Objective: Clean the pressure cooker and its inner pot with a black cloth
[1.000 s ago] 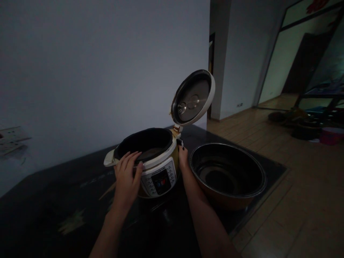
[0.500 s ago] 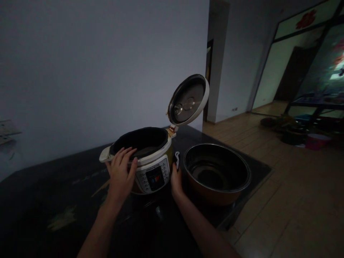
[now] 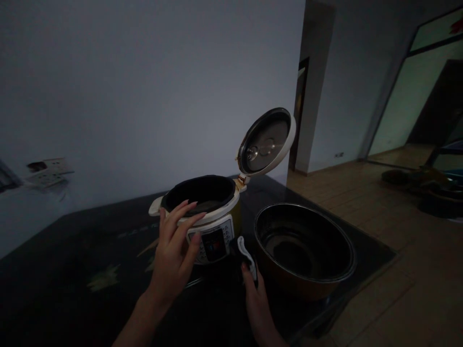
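Observation:
An electric pressure cooker (image 3: pixel 237 219), white and yellowish with a dark control panel, stands on the dark table with its lid (image 3: pixel 267 141) raised on the hinge at the right. My left hand (image 3: pixel 177 246) is in front of its rim, fingers stretched and spread with nothing held; whether the fingertips touch the rim I cannot tell. My right hand (image 3: pixel 255 289) is closed on a folded cloth (image 3: pixel 247 253), dark with a white edge, between the cooker and the pot. To the right sits a wide inner pot (image 3: pixel 304 241), dark inside and brownish outside.
The table (image 3: pixel 126 231) has a glossy black top with pale leaf patterns, and its right edge drops to the tiled floor (image 3: pixel 394 284). A plain wall (image 3: pixel 162 86) rises behind. A socket plate (image 3: pixel 48 171) is on the wall at left. Dark items (image 3: pixel 430 180) lie on the floor far right.
My right hand has drawn back toward me from the cooker's side with the cloth. My left hand has lifted slightly off the rim area. The view has turned left.

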Action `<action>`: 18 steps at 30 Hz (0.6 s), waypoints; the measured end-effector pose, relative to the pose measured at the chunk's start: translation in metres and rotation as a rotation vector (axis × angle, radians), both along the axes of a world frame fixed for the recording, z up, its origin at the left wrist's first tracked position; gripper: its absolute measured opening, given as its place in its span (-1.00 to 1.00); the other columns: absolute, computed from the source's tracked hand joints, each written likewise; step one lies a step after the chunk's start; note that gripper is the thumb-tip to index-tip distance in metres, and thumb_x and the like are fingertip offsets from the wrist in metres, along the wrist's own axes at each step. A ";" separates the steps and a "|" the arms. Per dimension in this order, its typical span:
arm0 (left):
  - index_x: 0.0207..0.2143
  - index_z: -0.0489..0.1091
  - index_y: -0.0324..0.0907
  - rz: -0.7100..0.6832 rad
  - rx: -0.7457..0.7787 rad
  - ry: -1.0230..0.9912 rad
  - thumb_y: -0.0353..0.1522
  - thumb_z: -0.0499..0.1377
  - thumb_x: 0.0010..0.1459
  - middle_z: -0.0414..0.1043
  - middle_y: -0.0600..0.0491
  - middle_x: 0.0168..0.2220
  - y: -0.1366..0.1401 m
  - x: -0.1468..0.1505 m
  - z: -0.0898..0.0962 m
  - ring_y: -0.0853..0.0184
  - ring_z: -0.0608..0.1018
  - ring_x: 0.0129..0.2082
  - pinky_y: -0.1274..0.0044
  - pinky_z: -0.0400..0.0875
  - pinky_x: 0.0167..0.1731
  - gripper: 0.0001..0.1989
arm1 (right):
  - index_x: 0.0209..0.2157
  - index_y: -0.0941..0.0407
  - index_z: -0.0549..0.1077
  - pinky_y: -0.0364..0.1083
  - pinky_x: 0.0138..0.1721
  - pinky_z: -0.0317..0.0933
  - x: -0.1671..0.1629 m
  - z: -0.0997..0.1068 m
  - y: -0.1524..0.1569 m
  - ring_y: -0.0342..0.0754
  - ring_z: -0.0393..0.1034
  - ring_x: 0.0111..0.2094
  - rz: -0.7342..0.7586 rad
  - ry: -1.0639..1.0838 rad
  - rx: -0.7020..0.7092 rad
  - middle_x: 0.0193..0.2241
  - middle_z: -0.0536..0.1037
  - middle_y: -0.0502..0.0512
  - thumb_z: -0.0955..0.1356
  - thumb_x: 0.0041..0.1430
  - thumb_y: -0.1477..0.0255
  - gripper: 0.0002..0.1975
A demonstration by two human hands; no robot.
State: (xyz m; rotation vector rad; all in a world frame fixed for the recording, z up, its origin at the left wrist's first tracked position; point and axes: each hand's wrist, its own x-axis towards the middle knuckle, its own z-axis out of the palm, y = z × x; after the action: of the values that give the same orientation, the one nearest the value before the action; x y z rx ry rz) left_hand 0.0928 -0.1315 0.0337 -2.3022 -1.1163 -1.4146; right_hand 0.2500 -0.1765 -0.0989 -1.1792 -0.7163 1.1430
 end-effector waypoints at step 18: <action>-0.05 0.45 -0.02 -0.074 -0.365 0.039 -0.42 0.08 0.26 0.54 0.02 -0.05 -0.044 -0.002 -0.071 0.31 0.58 -0.03 0.50 0.51 -0.03 -0.73 | 0.16 0.06 0.31 0.04 0.27 0.04 0.011 -0.027 0.023 -0.01 0.22 0.22 0.381 -0.415 0.203 0.15 0.39 0.11 0.28 0.03 0.51 -0.40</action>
State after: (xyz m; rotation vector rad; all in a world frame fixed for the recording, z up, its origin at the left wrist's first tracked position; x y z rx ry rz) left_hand 0.0904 -0.1751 -0.0376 -2.6279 -1.3892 -1.2708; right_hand 0.2614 -0.1533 -0.1256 -1.1451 -1.3896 1.1094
